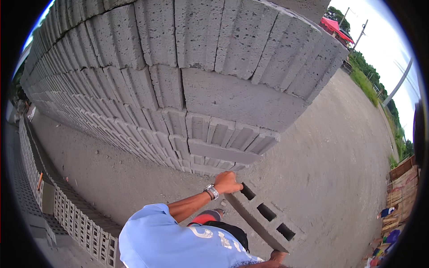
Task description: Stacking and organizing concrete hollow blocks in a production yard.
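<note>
A grey hollow concrete block with three rectangular holes is held at a slant in front of me. My left hand, with a silver watch on its wrist, is closed on the block's upper left end. At the lower right end is my right hand, gripping the block; part of it is cut off by the picture's lower edge. Just beyond my left hand rises a tall stack of concrete blocks, laid in several courses. A gap of bare ground shows between the held block and the stack's foot.
At the lower left runs a long row of hollow blocks. A gravelly dirt ground spreads to the right of the stack. Wooden boards and coloured items lie along the right edge. A red canopy and poles stand far off.
</note>
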`<state>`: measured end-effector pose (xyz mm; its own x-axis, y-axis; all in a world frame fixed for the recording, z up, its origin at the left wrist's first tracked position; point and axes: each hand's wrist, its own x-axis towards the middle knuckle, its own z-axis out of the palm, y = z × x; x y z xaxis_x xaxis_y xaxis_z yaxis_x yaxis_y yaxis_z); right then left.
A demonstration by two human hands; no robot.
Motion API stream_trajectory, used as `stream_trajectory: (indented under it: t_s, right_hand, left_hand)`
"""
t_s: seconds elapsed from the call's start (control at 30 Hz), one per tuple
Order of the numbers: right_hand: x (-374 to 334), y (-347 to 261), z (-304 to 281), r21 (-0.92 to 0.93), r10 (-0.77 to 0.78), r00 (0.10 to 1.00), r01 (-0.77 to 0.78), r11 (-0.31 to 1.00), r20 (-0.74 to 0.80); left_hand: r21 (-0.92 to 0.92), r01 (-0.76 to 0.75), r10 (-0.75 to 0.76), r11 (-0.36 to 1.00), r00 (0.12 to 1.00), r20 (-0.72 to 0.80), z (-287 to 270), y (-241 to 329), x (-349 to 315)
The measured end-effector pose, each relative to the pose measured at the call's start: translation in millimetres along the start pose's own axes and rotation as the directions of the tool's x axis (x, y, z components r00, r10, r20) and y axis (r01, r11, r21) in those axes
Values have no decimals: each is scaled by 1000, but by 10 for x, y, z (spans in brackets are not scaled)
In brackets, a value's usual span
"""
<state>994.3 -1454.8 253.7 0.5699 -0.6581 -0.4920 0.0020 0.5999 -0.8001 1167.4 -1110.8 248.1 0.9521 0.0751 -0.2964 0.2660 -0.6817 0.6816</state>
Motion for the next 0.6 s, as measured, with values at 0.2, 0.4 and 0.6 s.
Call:
stream_trajectory:
  t_s: [0.2,0.4,0.6]
  right_hand:
    - [1340,-672,761,-82,72,993,-64,995,99]
    - [2750,-1242,992,-144,182,967,-158,977,176]
    - [3906,-1826,1259,-142,285,921,-255,956,264]
  left_hand:
    - [-51,37,-43,998,992,-122,683,891,646]
    - [-10,45,-46,999,982,-181,1316,1978,1491]
    - [95,43,-18,994,968,-252,1261,3241,2291]
